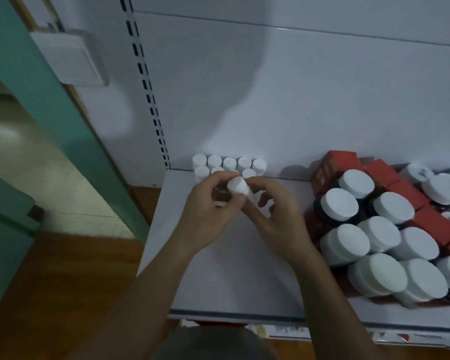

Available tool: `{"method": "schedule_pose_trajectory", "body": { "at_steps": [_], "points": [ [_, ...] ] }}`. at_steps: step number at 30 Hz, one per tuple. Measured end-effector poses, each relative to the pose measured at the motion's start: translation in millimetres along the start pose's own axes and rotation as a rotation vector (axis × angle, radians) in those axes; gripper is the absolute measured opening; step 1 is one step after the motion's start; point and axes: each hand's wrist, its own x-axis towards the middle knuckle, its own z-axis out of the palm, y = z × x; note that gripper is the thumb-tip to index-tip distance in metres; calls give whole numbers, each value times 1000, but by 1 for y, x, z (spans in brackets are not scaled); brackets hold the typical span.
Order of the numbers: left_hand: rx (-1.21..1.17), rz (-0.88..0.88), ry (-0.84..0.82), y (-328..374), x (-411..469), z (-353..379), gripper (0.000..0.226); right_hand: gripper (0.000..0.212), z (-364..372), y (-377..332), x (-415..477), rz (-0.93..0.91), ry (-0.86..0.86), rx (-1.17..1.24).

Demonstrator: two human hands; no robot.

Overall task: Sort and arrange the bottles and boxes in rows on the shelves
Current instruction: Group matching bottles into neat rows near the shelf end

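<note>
Both hands meet over the shelf [218,281], near its back left part. The left hand [208,211] curls round a small white bottle [236,186], with thumb and fingers pinching near the cap. The right hand [276,214] grips the same bottle from the other side. Fingers hide most of the bottle, so only the cap and a bit of the body show. It is tilted.

Just behind the hands, small bottles [229,162] with white caps stand in rows against the back wall. The back row shows five caps. The hands hide part of the next row, so I cannot count it.

On the right, big jars [339,205] with white lids stand close together. Some are dark and some are white. Red boxes [339,162] lie behind and beside them. The right edge cuts off more jars and boxes. The labels are too blurry to read.

Under the shelf's front edge a few things peek out, but they are hard to make out. On the left, a white switch [70,58] sits on the wall by a green door frame [37,100], above a brown floor [63,268].
</note>
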Motion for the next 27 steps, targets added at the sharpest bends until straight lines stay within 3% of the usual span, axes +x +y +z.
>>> {"method": "schedule_pose_trajectory", "body": {
  "at_steps": [2, 7, 11, 16, 18, 24, 27],
  "points": [
    [19, 7, 27, -4, 3, 0, 29, 29, 5, 13, 1, 50, 93, -38],
    [156, 52, 383, -22, 12, -21, 21, 31, 28, 25, 5, 385, 312, 75],
    [211, -40, 383, -45, 30, -35, 40, 27, 35, 27, 13, 523, 427, 64],
    [375, 33, 257, -53, 32, -28, 101, 43, 38, 29, 15, 465, 371, 4],
    [449, 1, 263, -49, 36, -23, 114, 48, 38, 31, 15, 445, 364, 11],
    [540, -20, 335, -50, 42, -10, 116, 63, 40, 37, 19, 444, 303, -6],
    [542, 1, 367, -53, 41, -8, 115, 59, 44, 31, 16, 416, 328, -82]
  ]
}}
